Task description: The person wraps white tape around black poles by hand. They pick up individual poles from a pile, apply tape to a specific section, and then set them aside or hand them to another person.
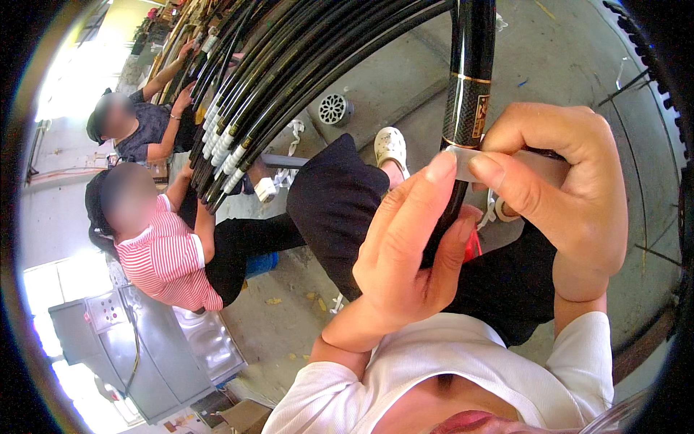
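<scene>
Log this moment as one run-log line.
left hand: grips glossy black rod | right hand: pinches clear tape strip against rod | beside: bundle of black rods

workshop: concrete floor [405, 79], bundled black rods [260, 94], seated workers [163, 253].

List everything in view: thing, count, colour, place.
rod: one, glossy black with gold bands, upright at centre, held in both hands
clear strip: one, translucent white, pinched against the rod
bundle of rods: many, black with white ends, top left to centre
floor drain: one, round, grey, on the concrete floor
white shoe: one, beside the drain
seated people: two, one in a red striped shirt, one in dark grey, left
metal cabinet: one, grey, lower left
left hand: one, wrapped round the rod
right hand: one, pinching the strip
</scene>
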Available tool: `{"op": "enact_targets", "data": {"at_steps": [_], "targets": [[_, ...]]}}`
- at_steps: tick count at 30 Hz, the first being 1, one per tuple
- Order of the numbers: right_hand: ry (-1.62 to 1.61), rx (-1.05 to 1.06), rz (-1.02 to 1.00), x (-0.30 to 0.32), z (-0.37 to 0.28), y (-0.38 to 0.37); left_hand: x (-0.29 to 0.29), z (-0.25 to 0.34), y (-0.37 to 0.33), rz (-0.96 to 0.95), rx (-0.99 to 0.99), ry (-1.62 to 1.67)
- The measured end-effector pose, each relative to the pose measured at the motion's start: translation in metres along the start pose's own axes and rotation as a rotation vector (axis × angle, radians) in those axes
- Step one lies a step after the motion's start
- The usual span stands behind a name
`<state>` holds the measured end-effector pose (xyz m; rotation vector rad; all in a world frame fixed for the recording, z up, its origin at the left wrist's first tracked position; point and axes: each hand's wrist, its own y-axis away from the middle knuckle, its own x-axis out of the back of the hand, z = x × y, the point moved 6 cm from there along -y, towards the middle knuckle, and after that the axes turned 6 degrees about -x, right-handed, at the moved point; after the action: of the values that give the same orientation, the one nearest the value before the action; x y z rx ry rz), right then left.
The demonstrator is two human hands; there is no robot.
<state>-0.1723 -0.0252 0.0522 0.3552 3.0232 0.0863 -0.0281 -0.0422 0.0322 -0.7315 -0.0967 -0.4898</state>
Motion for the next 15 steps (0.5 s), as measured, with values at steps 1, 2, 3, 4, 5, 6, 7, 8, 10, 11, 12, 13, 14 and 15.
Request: {"op": "enact_targets", "data": {"at_steps": [1,2,3,4,5,6,7,8,10,11,12,13,14,15], "targets": [[0.001,0.007,0.007,0.0,0.0,0.0,-0.001,0.001,-0.002,0.004,0.029,-0.007],[0.011,0.002,0.012,0.0,-0.001,0.0,-0.001,0.001,-0.003,-0.004,0.049,-0.004],[0.018,-0.015,0.017,0.0,0.001,0.0,-0.001,0.0,-0.002,-0.014,0.079,-0.001],[0.035,-0.044,0.02,0.001,0.003,-0.001,0.0,-0.002,-0.001,-0.036,0.099,0.012],[0.072,-0.049,0.017,0.002,0.004,-0.002,0.001,-0.004,0.0,-0.054,0.144,0.04],[0.11,-0.056,0.014,0.004,0.004,-0.004,0.003,-0.006,0.001,-0.07,0.191,0.068],[0.17,-0.039,0.006,0.009,0.004,-0.006,0.005,-0.009,0.002,-0.082,0.263,0.111],[0.2,-0.053,0.002,0.012,0.005,-0.007,0.005,-0.011,0.001,-0.068,0.313,0.198],[0.234,-0.112,-0.016,0.018,0.008,-0.007,0.007,-0.014,0.0,-0.014,0.421,0.369],[0.252,-0.105,-0.026,0.02,0.009,-0.009,0.009,-0.013,0.0,0.017,0.431,0.396],[0.273,-0.098,-0.033,0.022,0.011,-0.011,0.01,-0.013,0.0,0.048,0.439,0.428],[0.294,-0.092,-0.041,0.025,0.013,-0.012,0.01,-0.013,0.001,0.087,0.41,0.411],[0.298,-0.039,-0.06,0.028,0.015,-0.016,0.012,-0.012,0.002,0.078,0.39,0.343],[0.31,-0.043,-0.062,0.03,0.014,-0.015,0.013,-0.013,0.003,0.068,0.372,0.282]]}}
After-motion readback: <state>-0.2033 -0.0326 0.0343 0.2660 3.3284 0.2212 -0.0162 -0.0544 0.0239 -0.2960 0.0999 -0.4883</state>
